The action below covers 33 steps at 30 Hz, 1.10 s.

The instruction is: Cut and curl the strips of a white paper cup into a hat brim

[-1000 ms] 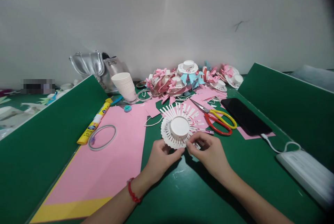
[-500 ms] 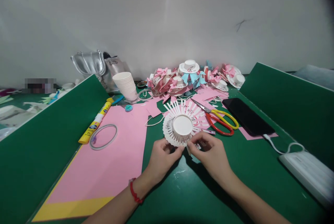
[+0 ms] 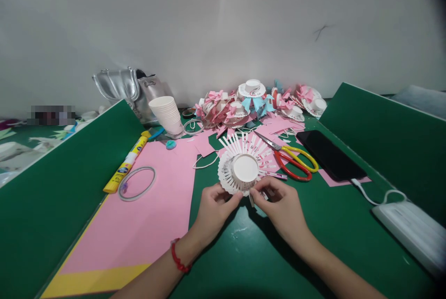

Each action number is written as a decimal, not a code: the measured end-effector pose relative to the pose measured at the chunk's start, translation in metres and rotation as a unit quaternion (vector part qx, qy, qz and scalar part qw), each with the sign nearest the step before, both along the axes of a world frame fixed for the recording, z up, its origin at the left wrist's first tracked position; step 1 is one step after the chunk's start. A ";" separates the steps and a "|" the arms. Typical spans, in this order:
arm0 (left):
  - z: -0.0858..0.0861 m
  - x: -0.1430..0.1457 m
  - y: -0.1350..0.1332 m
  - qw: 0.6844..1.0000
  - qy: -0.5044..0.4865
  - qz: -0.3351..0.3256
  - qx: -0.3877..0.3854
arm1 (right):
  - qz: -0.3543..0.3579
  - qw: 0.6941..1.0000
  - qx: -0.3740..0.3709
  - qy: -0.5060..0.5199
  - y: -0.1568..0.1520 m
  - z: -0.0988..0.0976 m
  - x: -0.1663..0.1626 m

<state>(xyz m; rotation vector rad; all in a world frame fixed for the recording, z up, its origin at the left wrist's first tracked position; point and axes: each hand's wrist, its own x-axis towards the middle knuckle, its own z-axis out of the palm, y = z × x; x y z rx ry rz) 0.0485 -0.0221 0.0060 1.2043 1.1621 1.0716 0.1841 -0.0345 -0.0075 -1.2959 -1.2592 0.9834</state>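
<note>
A white paper cup (image 3: pixel 245 168), its wall cut into strips that fan out round the base, is held low over the green table. On the left side the strips are folded into a scalloped rim; at the top and right they stick out straight. My left hand (image 3: pixel 219 202) pinches the lower left rim between thumb and fingers. With thumb and forefinger closed on a strip at the lower right edge, my right hand (image 3: pixel 278 196) touches the same cup. Beyond it lie scissors (image 3: pixel 292 159) with red and yellow handles, partly open.
Pink sheets (image 3: pixel 139 224), a glue tube (image 3: pixel 127 164) and a tape ring (image 3: pixel 137 183) lie at left. Stacked paper cups (image 3: pixel 166 115) and a silver bag (image 3: pixel 120 86) stand behind. Finished cup hats (image 3: pixel 252 89) pile up at the back. A phone (image 3: pixel 329 155) is cabled to a white block (image 3: pixel 413 234). Green dividers (image 3: pixel 386 127) flank the table.
The cup has turned and shifted very slightly to the right in my fingers. Both hands keep their pinch almost in the same place.
</note>
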 end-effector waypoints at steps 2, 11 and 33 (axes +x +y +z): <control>0.001 0.000 0.000 1.000 -0.003 0.002 -0.004 | 0.003 1.000 0.004 0.004 0.000 0.000 0.000; 0.000 -0.001 0.001 1.000 -0.001 0.003 -0.011 | 0.023 0.999 0.025 -0.030 0.001 0.001 0.001; -0.005 -0.001 0.002 1.000 -0.013 0.000 0.001 | 0.053 0.998 0.014 -0.043 -0.003 0.002 -0.002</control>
